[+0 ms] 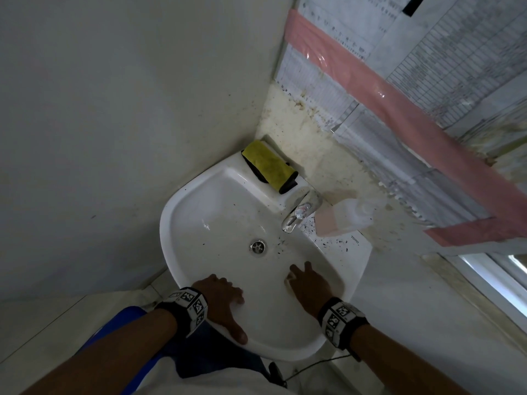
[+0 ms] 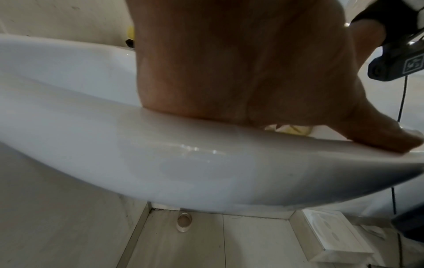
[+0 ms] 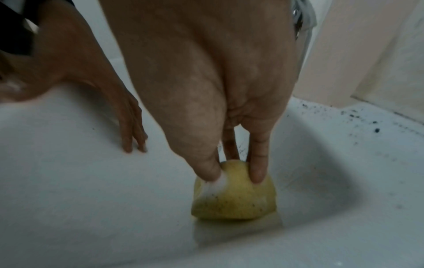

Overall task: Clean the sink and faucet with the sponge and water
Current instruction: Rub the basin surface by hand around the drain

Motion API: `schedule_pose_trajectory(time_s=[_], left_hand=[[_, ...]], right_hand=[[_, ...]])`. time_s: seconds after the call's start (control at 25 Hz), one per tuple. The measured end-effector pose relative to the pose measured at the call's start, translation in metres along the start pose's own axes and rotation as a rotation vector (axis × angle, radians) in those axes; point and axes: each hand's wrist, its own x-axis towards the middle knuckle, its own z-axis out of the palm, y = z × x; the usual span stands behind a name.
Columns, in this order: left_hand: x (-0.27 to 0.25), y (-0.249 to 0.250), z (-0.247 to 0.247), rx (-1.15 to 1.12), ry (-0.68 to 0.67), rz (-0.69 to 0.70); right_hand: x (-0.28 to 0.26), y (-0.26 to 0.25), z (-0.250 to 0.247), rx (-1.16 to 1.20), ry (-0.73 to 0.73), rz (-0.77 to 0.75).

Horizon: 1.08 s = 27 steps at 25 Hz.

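A white sink (image 1: 182, 223) hangs in a wall corner, with a chrome faucet (image 1: 299, 213) at its back right and a drain (image 1: 258, 247) in the middle. Black specks dot the deck (image 1: 330, 238) beside the faucet. My right hand (image 1: 298, 277) reaches into the basin's near right wall and pinches a foamy yellow sponge (image 3: 236, 201) between thumb and fingers (image 3: 259, 170), pressing it on the porcelain. My left hand (image 1: 228, 302) rests on the near rim (image 2: 160, 145), fingers flat inside the basin and thumb (image 2: 390, 139) along the outer edge.
A folded yellow and black cloth (image 1: 268, 165) lies on the sink's back left corner. A clear bottle of pink liquid (image 1: 342, 219) stands right of the faucet. Taped papers (image 1: 399, 81) cover the stained right wall. Below the sink are a floor drain (image 2: 183, 222) and a white box (image 2: 330, 235).
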Motion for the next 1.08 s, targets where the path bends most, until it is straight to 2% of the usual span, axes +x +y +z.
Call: schedule_pose_trajectory(time_s=[0.08, 0.2, 0.32, 0.48, 0.6, 0.72, 0.84, 1.0, 1.08], left_hand=[[0.001, 0.001, -0.001, 0.015, -0.012, 0.001], [0.0, 0.001, -0.001, 0.019, -0.016, 0.005], [-0.003, 0.003, -0.001, 0.033, -0.023, -0.002], [-0.009, 0.004, -0.008, 0.059, -0.046, 0.018], [-0.014, 0.005, -0.011, 0.049, -0.045, -0.016], [-0.015, 0.007, -0.012, 0.051, -0.057, -0.016], [-0.013, 0.006, -0.009, 0.019, -0.029, -0.016], [-0.009, 0.004, -0.005, 0.009, -0.021, -0.011], [-0.009, 0.003, -0.005, 0.006, -0.028, -0.01]], right_hand=[[-0.007, 0.01, 0.002, -0.02, -0.056, 0.023], [0.007, 0.014, 0.0, -0.139, -0.035, 0.073], [0.016, -0.002, 0.004, -0.034, 0.011, 0.064], [0.004, 0.009, 0.005, 0.021, -0.051, 0.097], [0.006, 0.011, -0.001, 0.006, 0.035, 0.156], [0.011, -0.011, 0.003, 0.126, 0.045, 0.111], [0.004, -0.016, 0.012, 0.062, -0.031, 0.043], [0.012, -0.002, 0.004, 0.089, 0.024, 0.199], [0.019, -0.006, -0.002, 0.125, 0.048, 0.12]])
